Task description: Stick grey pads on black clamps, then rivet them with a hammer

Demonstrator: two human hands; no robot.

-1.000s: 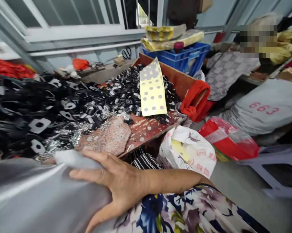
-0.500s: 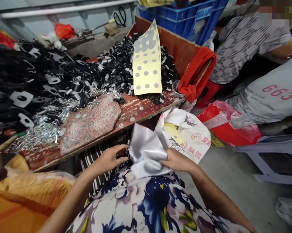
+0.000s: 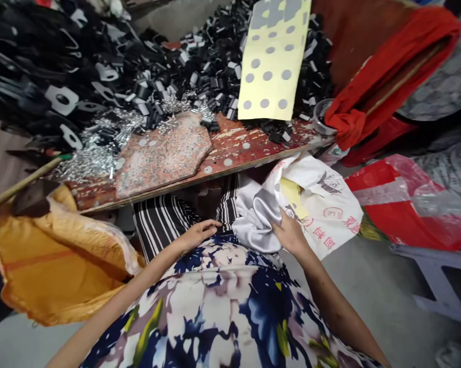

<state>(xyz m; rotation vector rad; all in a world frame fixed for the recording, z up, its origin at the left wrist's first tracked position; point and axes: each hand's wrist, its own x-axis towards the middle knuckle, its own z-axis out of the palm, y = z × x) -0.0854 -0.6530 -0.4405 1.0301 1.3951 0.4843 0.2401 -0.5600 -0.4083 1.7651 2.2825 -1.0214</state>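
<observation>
Nearest: floral garment (image 3: 222,306) over the lap, both forearms running out from it.

Left hand (image 3: 197,235): open, fingers laid flat where the floral garment meets striped fabric (image 3: 161,220). It grips nothing.

Right hand (image 3: 289,232): fingers closed on a bunched grey satin cloth (image 3: 253,220). The cloth sits just ahead of the lap, below the table edge, pressed against the mouth of a white plastic bag (image 3: 322,204). Cannot tell how much of it is inside the bag.

Bag print: red characters and a small cartoon figure, too creased to read.

Left of the lap: orange sack (image 3: 53,255), mouth open, contents hidden. Right: red plastic bag (image 3: 399,204), contents unclear; grey stool (image 3: 437,276), cut by the frame edge.

Red worktable (image 3: 234,153): speckled slab (image 3: 163,153) near the front edge, silver metal bits (image 3: 100,148) just beside it. Clear cup (image 3: 320,115) at the right corner, contents not discernible. Red cloth (image 3: 387,76) draped beside it.

Farther: heap of small black parts (image 3: 176,66); yellow sheet with grey dots (image 3: 274,56) lying on the heap, top cut off.
</observation>
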